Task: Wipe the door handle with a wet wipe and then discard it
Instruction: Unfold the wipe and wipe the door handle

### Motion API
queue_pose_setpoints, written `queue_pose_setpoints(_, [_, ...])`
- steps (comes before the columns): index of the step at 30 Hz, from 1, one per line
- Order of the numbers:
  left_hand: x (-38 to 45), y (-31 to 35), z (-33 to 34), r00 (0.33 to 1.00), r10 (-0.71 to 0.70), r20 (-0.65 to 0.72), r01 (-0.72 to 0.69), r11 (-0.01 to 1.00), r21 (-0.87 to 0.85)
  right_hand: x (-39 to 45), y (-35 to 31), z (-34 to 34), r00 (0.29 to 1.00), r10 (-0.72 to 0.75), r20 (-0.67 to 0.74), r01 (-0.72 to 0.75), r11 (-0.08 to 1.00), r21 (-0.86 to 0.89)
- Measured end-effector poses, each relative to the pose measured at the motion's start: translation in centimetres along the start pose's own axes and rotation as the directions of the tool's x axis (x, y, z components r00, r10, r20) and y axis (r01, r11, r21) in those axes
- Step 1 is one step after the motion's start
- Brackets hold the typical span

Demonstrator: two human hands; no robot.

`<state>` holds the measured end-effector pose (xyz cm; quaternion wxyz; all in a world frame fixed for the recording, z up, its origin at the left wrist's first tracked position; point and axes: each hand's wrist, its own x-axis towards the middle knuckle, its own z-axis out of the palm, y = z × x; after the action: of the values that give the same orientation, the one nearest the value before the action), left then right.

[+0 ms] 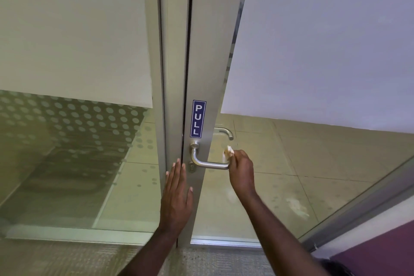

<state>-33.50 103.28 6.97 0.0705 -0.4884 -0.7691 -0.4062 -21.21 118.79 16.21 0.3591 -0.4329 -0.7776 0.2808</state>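
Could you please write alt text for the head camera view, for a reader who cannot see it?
A person's right hand presses a white wet wipe around the free end of a metal door handle, while the left hand lies flat on the aluminium door frame. A blue PULL sign sits above the handle.

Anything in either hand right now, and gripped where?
Right hand pinches a bunched wet wipe by its lower part at the free end of the door handle. Left hand holds nothing, lying flat on the door frame.
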Motion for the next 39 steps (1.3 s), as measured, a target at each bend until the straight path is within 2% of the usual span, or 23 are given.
queue_pose_setpoints(1, [0.0,-0.1,-0.1,1.0,0.0,0.001,0.0,1.0,0.004,0.0,-0.5,0.3,0.992,0.128,-0.015,-0.123,0.975,0.186])
queue_pose_setpoints(2, [0.0,-0.2,-0.3,1.0,0.004,0.002,-0.004,1.0,0.005,0.1,-0.9,0.4,0.969,0.248,-0.007,-0.229,0.905,0.36])
queue_pose_setpoints(3, [0.0,-0.3,-0.4,1.0,0.009,0.003,-0.009,1.0,0.004,0.2,-1.2,0.4,0.932,0.362,0.024,-0.323,0.797,0.51])
queue_pose_setpoints(5, [0.0,-0.4,-0.7,1.0,0.012,0.003,-0.012,1.0,0.003,0.6,-1.4,0.2,0.834,0.534,0.139,-0.446,0.503,0.74])
queue_pose_setpoints(6, [0.0,-0.6,-0.9,1.0,0.009,0.001,-0.009,1.0,0.005,0.6,-1.3,0.0,0.795,0.569,0.211,-0.472,0.361,0.804])
queue_pose_setpoints(8, [0.0,-0.8,-1.2,1.0,-0.003,-0.008,0.004,1.0,0.012,0.2,-1.2,-0.1,0.768,0.557,0.318,-0.467,0.145,0.873])
queue_pose_setpoints(10, [0.0,-1.2,-1.4,1.0,-0.006,-0.014,0.006,1.0,0.018,0.0,-1.1,0.0,0.75,0.542,0.378,-0.462,0.022,0.886])
queue_pose_setpoints(14, [0.0,-1.9,-1.6,1.0,0.001,-0.014,-0.001,0.999,0.035,1.7,-0.8,-0.4,0.708,0.496,0.503,-0.575,-0.009,0.818])
queue_pose_setpoints(17, [-0.1,-2.3,-1.8,1.0,-0.006,-0.009,0.006,0.999,0.042,2.4,-0.5,-0.3,0.706,0.444,0.552,-0.61,-0.015,0.792])
queue_pose_setpoints(20, [-0.2,-2.5,-1.8,1.0,-0.023,0.0,0.023,0.999,0.043,0.8,-1.2,0.7,0.721,0.492,0.488,-0.5,-0.118,0.858])
queue_pose_setpoints(22, [-0.1,-2.6,-1.7,1.0,-0.027,0.011,0.027,0.998,0.05,-0.9,-2.1,1.4,0.711,0.54,0.45,-0.386,-0.236,0.892])
queue_pose_setpoints(25, [-0.3,-2.9,-1.5,0.999,-0.031,0.021,0.03,0.998,0.052,-3.4,-3.6,2.7,0.681,0.569,0.462,-0.258,-0.403,0.878])
queue_pose_setpoints(27, [-0.4,-3.0,-1.4,0.999,-0.036,0.022,0.035,0.998,0.042,-4.9,-4.9,3.9,0.65,0.576,0.495,-0.241,-0.462,0.854])
queue_pose_setpoints(31, [-0.9,-3.3,-1.4,0.999,-0.033,0.022,0.032,0.999,0.035,-5.9,-7.4,6.6,0.615,0.563,0.551,-0.28,-0.498,0.821])
queue_pose_setpoints(36, [-1.5,-4.8,-1.9,0.999,-0.048,0.015,0.048,0.999,0.005,-5.9,-9.8,8.5,0.629,0.513,0.584,-0.291,-0.541,0.789])
queue_pose_setpoints(39, [-1.5,-5.3,-2.0,0.998,-0.065,0.0,0.065,0.998,0.016,-6.0,-9.6,7.3,0.622,0.466,0.63,-0.357,-0.547,0.757])
